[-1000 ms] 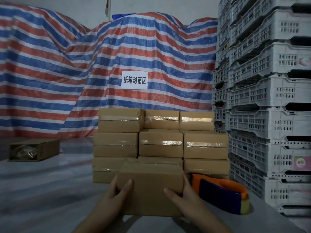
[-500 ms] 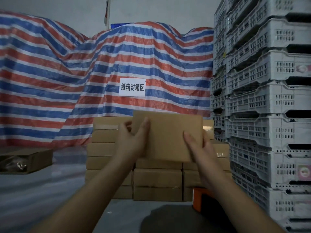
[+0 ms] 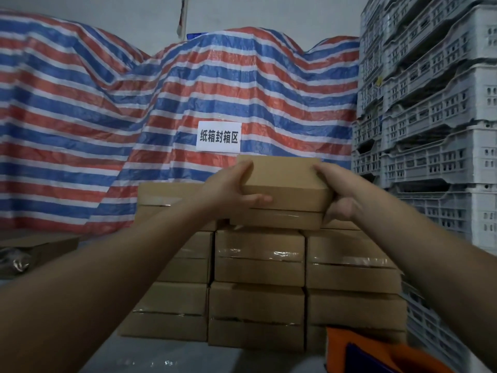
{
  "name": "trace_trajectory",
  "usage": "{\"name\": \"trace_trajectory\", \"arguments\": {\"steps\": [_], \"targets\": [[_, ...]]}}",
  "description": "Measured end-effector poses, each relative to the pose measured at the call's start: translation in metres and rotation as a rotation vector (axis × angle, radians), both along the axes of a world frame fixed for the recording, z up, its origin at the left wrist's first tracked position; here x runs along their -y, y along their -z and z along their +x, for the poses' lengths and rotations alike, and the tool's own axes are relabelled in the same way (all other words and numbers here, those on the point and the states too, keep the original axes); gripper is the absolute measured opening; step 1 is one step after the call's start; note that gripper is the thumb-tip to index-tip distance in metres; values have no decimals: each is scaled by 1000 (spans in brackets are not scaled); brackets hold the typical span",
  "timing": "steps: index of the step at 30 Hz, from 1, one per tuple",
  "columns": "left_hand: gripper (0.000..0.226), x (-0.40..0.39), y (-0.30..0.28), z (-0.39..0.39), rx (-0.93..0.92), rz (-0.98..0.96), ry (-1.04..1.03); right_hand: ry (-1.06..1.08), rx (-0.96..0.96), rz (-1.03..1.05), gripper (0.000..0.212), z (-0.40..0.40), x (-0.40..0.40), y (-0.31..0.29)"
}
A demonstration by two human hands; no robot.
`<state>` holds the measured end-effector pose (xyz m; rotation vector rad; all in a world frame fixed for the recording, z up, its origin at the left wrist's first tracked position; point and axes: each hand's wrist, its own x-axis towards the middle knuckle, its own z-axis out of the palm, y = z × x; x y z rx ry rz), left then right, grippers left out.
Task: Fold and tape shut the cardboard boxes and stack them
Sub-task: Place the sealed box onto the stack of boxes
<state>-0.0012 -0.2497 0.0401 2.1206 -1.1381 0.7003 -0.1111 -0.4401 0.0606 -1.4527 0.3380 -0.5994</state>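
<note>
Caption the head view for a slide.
Both hands, left hand and right hand, set a cardboard box atop the stack of taped boxes.

Dim light around me. Red-white-blue striped tarp (image 3: 113, 125) hung draped across back, white sign (image 3: 218, 136) with black characters fixed to it. Plain grey wall (image 3: 107, 12) showed above tarp. Grey plastic crates (image 3: 435, 117) towered in stacks at my right. Grey floor (image 3: 172, 356) lay below.
</note>
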Motion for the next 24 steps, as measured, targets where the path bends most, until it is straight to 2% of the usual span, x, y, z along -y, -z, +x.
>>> {"name": "trace_trajectory", "arguments": {"steps": [3,5,8,11,14,18,22,24], "targets": [[83,3,-5,16,38,132,-155,-51,0,21,16,13,8,10],[85,4,-3,26,-6,173,-189,-67,17,25,16,21,11,16],[82,5,-1,42,7,139,-204,-66,17,-1,21,33,15,22],[68,5,-1,52,147,47,-235,-97,-9,-17,24,42,17,28],[55,9,6,55,199,10,-250,-95,20,-13,27,48,20,35],[52,11,10,53,231,-1,-268,-51,28,-26,38,48,18,37],[54,9,11,48,288,56,-324,-4,7,-129,47,44,13,38],[48,3,15,46,318,25,-288,50,-32,-226,54,41,12,38]]}}
